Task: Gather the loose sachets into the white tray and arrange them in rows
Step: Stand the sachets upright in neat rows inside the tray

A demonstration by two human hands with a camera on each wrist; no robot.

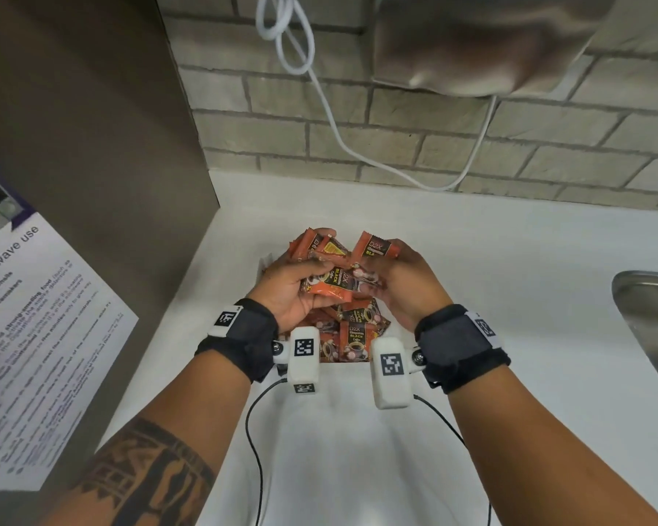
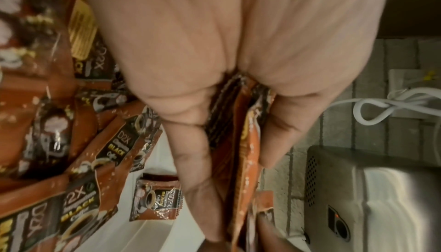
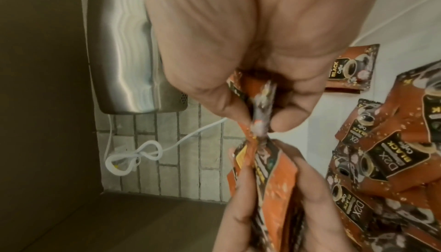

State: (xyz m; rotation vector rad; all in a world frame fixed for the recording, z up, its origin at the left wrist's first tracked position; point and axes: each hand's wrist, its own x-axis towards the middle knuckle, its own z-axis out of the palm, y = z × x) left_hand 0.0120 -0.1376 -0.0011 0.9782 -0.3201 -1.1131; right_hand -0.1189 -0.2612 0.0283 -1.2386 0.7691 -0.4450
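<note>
From the head camera, the left hand (image 1: pixel 293 282) and the right hand (image 1: pixel 399 286) meet above the white counter (image 1: pixel 490 260), each with fingers curled round a bunch of orange sachets (image 1: pixel 329 286); the right hand also lifts one sachet (image 1: pixel 377 246) at its 12 o'clock. A pile of sachets (image 1: pixel 352 336) lies below the hands, toward 6 o'clock; a corner of the white tray (image 1: pixel 263 264) barely peeks out at the left hand's 10 o'clock. A steel sink (image 1: pixel 650 309) sits at 3 o'clock. In the left wrist view, the fingers (image 2: pixel 190 161) clamp sachets edge-on, more sachets (image 2: pixel 114 154) spread at 9 o'clock, and a metal dryer (image 2: pixel 372 199) sits at 4 o'clock. In the right wrist view, thumb and fingers pinch a sachet's edge (image 3: pixel 262 105), and loose packets (image 3: pixel 386 158) lie at 3 o'clock.
</note>
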